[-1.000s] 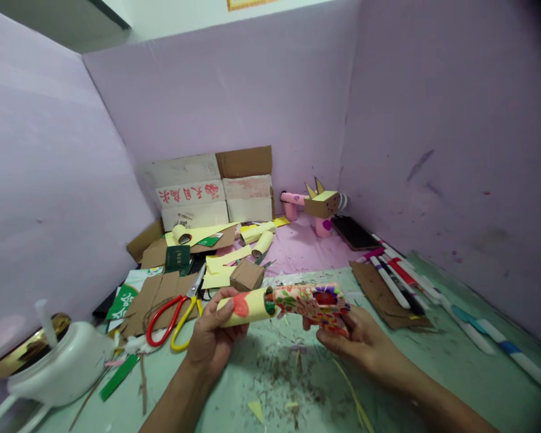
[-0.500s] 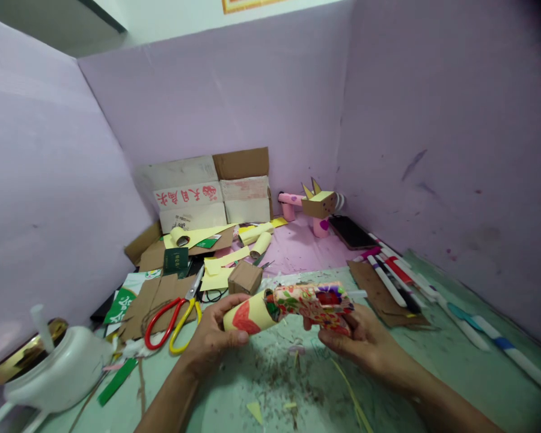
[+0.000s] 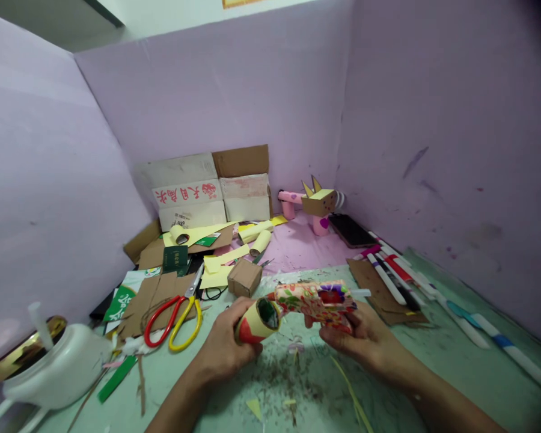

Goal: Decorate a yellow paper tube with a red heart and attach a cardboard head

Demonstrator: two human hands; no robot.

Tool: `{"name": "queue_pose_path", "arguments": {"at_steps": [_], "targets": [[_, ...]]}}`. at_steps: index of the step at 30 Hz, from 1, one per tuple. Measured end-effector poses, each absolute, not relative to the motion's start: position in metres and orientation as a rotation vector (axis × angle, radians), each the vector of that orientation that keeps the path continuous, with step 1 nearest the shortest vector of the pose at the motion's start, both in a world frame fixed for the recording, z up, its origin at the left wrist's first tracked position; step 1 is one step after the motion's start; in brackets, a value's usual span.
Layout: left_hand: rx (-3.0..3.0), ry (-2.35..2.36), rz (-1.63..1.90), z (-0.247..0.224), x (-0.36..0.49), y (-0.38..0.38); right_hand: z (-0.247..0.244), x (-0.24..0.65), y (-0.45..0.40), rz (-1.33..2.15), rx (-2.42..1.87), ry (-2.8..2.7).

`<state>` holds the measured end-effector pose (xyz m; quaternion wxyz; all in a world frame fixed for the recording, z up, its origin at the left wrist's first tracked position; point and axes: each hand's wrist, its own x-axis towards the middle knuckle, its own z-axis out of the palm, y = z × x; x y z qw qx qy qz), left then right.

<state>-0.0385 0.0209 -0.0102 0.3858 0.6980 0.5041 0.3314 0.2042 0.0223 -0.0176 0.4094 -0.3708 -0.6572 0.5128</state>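
My left hand [image 3: 223, 343] is wrapped around a short yellow paper tube [image 3: 249, 326] with a red shape on its side. The tube's open end tilts toward me and shows a dark green inside. In my right hand [image 3: 367, 337] is a flower-patterned hot glue gun [image 3: 297, 298], held by its grip. A whitish glue stick [image 3: 361, 293] pokes out of the gun's rear. The gun's orange-red nozzle points left, close to the tube's upper rim; I cannot tell whether they touch. Just behind the tube stands a small brown cardboard box [image 3: 244, 278].
Red-and-yellow scissors [image 3: 180, 322], cardboard pieces and yellow paper lie to the left. A white pot-like container [image 3: 56, 367] stands at the near left. Markers [image 3: 390, 279], a brown cardboard strip [image 3: 365, 288] and a phone [image 3: 352, 231] are at right. A pink cardboard animal [image 3: 319, 204] stands behind.
My left hand has turned the tube so its open end now faces more toward me, and its red heart is mostly out of sight. The glue gun has barely moved.
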Motion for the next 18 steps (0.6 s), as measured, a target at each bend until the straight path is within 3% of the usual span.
{"name": "queue_pose_path", "arguments": {"at_steps": [18], "targets": [[1.874, 1.514, 1.093, -0.0200, -0.0428, 0.0271, -0.0175, 0.2041, 0.0217, 1.239, -1.009, -1.794]]}}
